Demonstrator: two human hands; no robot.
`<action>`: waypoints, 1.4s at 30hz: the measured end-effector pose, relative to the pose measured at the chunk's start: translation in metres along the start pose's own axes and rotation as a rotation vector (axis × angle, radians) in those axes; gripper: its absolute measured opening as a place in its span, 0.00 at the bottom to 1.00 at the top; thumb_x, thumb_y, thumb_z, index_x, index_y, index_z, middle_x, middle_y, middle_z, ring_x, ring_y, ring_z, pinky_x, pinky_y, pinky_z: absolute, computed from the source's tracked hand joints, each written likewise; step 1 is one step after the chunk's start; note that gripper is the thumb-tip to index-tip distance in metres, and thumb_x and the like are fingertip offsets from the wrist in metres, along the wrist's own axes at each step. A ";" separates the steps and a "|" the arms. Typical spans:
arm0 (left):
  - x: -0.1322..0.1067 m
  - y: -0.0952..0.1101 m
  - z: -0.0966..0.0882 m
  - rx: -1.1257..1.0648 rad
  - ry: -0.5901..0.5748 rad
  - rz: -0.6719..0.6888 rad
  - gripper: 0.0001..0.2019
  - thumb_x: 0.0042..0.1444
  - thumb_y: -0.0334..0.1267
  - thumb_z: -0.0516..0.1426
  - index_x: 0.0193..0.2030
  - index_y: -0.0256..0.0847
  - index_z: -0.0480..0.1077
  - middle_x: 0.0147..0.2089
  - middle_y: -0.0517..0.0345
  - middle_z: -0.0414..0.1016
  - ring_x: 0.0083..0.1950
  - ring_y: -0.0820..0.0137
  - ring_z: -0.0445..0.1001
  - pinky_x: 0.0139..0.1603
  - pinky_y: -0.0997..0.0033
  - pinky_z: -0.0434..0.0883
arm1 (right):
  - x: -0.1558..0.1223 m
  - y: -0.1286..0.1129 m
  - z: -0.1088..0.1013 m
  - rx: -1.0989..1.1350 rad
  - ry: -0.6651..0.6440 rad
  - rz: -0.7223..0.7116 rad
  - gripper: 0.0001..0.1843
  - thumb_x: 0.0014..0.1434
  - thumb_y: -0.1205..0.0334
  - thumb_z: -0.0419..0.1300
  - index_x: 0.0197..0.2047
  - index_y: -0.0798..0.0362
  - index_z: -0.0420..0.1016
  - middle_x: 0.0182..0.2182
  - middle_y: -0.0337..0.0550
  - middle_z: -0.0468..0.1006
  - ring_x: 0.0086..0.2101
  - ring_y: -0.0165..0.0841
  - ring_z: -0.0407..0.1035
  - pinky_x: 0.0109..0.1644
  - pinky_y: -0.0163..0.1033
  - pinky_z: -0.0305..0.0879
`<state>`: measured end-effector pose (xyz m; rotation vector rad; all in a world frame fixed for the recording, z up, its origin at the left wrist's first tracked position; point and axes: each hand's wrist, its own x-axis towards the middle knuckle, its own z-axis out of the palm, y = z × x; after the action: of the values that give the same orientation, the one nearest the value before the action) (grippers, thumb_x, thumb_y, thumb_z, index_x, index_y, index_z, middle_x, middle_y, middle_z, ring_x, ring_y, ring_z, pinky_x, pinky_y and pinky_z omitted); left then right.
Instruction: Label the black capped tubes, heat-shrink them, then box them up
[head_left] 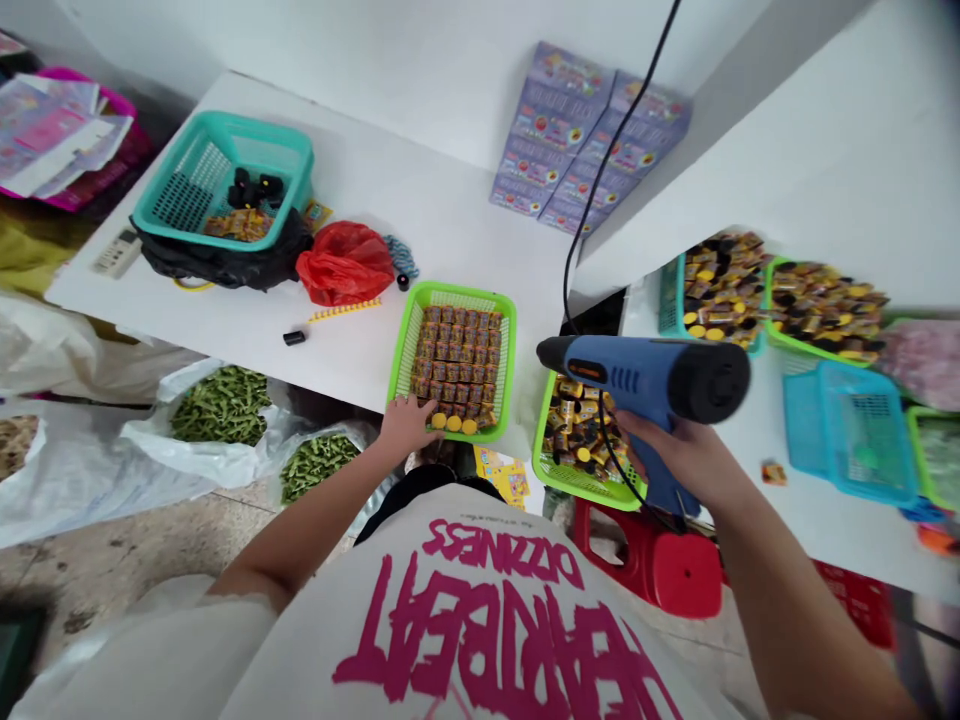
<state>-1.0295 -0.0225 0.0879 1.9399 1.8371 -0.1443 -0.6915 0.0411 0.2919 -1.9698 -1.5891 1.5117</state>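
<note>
My right hand [686, 455] is closed around the handle of a blue and black glue gun [646, 375], its nozzle pointing left over the gap between two tables. Its black cord [600, 180] runs up to the wall. My left hand [405, 422] rests on the near rim of a green basket [454, 296] packed with rows of small brown and red packets, fingers curled on the edge beside some yellow caps [454, 424]. A second green basket [570, 478] of small yellow-capped bottles sits under the glue gun.
A teal basket [225, 150] on a black bag, a red plastic bag [346, 262] and purple boxes [589, 135] stand on the white table. More baskets [851, 430] fill the right table. Bags of green pods [221, 405] and a red stool [660, 565] are on the floor.
</note>
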 end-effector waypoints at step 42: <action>0.034 0.158 -0.007 -0.323 -0.040 0.466 0.18 0.67 0.42 0.53 0.62 0.45 0.66 0.63 0.46 0.68 0.62 0.58 0.68 0.61 0.50 0.67 | -0.061 0.024 -0.030 0.189 0.376 -0.221 0.18 0.61 0.44 0.59 0.28 0.48 0.68 0.18 0.37 0.69 0.19 0.32 0.64 0.27 0.41 0.66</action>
<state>-0.8753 0.0113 0.1217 2.0445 1.2457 0.2450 -0.6477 -0.0052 0.3245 -1.7775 -1.3947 1.0861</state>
